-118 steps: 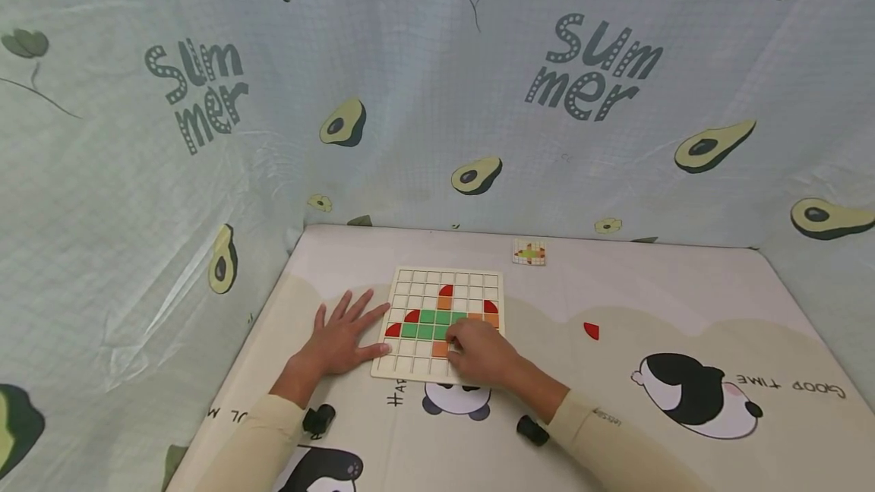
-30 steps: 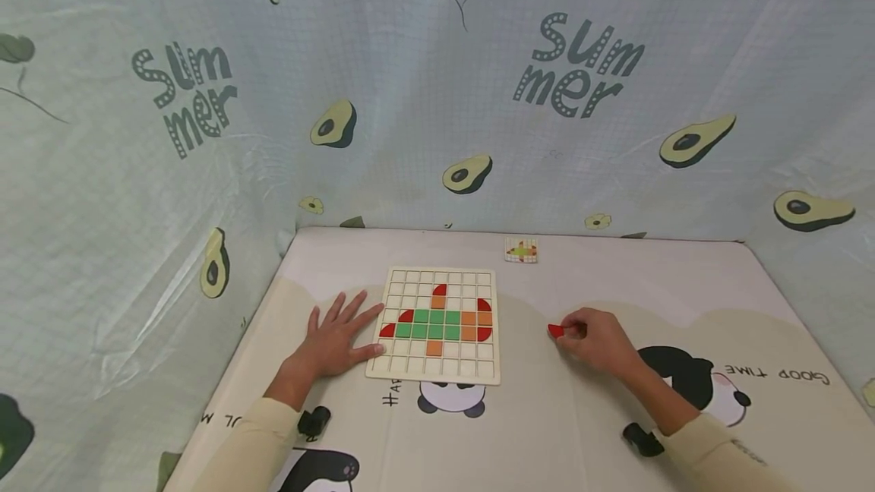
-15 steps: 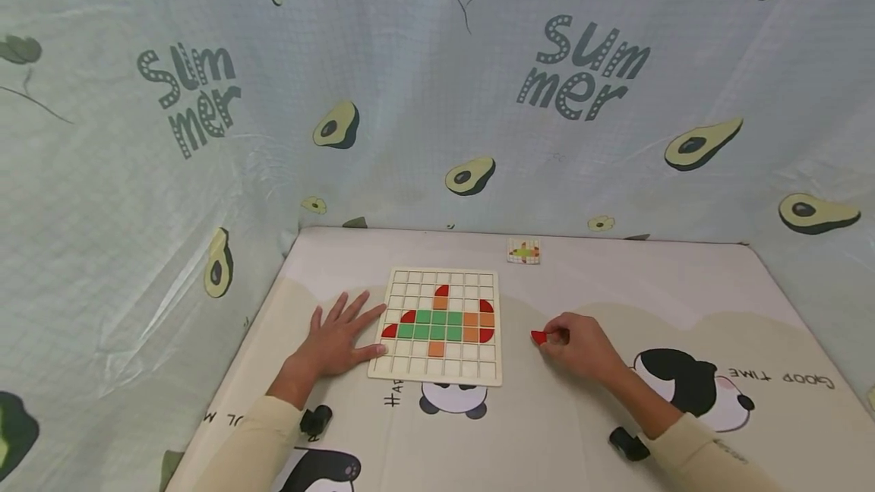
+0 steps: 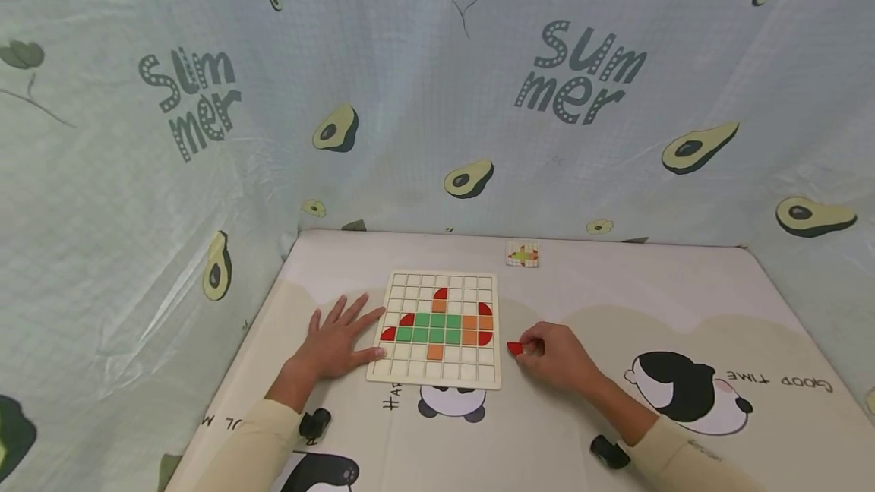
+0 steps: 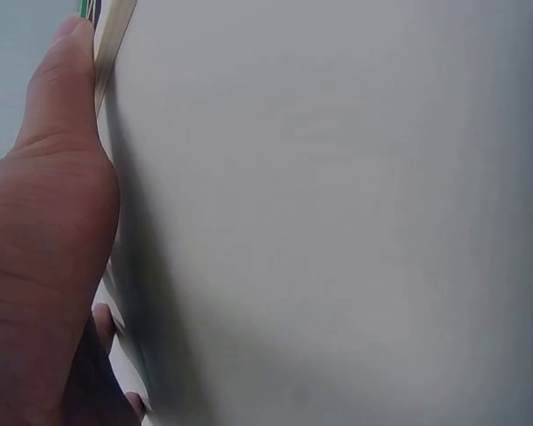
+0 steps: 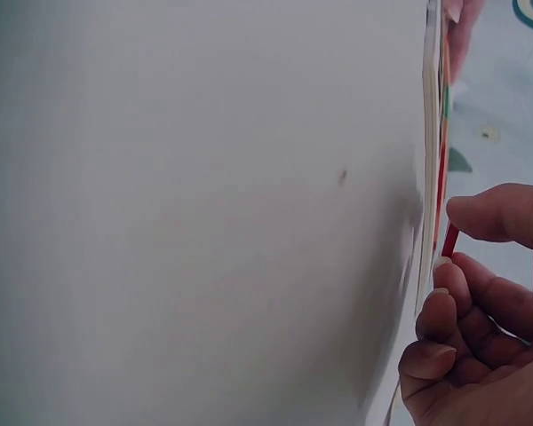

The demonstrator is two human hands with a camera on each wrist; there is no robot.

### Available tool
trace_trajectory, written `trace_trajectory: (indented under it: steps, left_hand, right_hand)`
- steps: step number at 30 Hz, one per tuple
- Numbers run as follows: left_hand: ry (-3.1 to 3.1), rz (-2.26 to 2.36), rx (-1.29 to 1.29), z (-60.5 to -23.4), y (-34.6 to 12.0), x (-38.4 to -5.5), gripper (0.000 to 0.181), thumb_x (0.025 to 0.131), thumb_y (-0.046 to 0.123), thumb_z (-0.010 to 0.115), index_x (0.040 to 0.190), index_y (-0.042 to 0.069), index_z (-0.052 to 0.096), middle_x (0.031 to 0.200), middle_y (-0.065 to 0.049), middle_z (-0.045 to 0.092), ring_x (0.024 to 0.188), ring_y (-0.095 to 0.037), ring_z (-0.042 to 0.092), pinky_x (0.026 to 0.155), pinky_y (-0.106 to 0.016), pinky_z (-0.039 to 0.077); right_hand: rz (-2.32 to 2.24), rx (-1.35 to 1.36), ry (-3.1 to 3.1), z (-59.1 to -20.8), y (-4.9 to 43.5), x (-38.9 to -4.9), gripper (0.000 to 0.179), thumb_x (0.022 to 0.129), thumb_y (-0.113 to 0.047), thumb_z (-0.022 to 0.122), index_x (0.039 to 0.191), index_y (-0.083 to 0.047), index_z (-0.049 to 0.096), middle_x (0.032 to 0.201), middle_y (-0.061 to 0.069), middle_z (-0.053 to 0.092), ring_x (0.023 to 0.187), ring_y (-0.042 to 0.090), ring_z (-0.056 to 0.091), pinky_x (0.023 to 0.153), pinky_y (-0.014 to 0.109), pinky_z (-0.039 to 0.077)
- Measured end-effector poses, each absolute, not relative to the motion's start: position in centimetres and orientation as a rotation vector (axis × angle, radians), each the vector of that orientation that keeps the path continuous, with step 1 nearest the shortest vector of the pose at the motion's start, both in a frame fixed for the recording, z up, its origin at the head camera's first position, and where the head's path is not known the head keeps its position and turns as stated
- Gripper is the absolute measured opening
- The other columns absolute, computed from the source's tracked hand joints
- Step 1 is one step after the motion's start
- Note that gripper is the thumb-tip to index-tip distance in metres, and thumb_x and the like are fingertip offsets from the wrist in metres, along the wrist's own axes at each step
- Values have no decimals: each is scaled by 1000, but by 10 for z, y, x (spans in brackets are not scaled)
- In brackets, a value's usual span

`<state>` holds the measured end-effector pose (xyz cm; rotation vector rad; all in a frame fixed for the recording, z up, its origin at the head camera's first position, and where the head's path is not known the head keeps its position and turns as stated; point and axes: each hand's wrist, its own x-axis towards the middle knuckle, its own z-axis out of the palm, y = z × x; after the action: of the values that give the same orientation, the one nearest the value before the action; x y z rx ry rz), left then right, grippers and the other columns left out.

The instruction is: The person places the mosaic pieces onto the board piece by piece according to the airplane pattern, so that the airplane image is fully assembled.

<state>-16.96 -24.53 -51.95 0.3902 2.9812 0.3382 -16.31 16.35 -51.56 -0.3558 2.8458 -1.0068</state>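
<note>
A square grid board lies on the table with green, orange and red tiles set in its cells. My left hand rests with fingers spread at the board's left edge, thumb and index fingertip on the rim. In the left wrist view, the thumb reaches to the board's side. Just right of the board, my right hand pinches a red quarter-round tile between thumb and fingers. The right wrist view shows that red tile edge-on between the fingertips, other fingers curled below.
A small pattern card with a similar coloured figure lies at the back of the table, behind the board's right side. Black wrist cameras sit at both cuffs. A printed curtain closes off the back and left side.
My right hand has left the board, picked up the loose red tile from the right and carried it left towards the board. Another red tile now sits at the figure's right end. The left hand stays.
</note>
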Motion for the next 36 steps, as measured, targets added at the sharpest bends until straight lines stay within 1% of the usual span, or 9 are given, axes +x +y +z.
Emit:
trace_trajectory:
  steps: [11, 17, 25, 36]
  left_hand:
    - [2957, 357, 376, -516, -245, -169, 79, 93, 62, 67, 160, 30, 41, 174, -11, 27, 160, -49, 17, 120, -80, 13]
    - [2962, 369, 395, -515, -245, -170, 80, 93, 64, 66, 160, 28, 42, 173, -13, 28, 159, -50, 19, 119, -81, 14]
    - [2968, 365, 399, -516, -244, -171, 79, 93, 63, 66, 160, 29, 42, 173, -12, 28, 160, -49, 18, 119, -80, 14]
    - [2969, 358, 402, -516, -245, -169, 78, 93, 63, 67, 159, 29, 44, 172, -13, 29, 159, -51, 20, 118, -81, 16]
  right_hand:
    - [-1003, -442, 2826, -513, 143, -160, 12, 83, -6, 82, 93, -7, 77, 77, -5, 59, 76, 11, 52, 65, 20, 45]
    - [-1020, -496, 2794, -509, 131, -157, 13, 82, -7, 84, 92, -6, 76, 77, -5, 59, 76, 11, 51, 64, 19, 45]
    - [-1051, -543, 2743, -508, 111, -153, 12, 80, -7, 84, 87, -7, 74, 74, -5, 57, 72, 11, 51, 60, 19, 42]
    - [-1032, -614, 2676, -509, 73, -142, 11, 83, -11, 82, 88, -6, 73, 74, -4, 55, 71, 10, 50, 56, 19, 41]
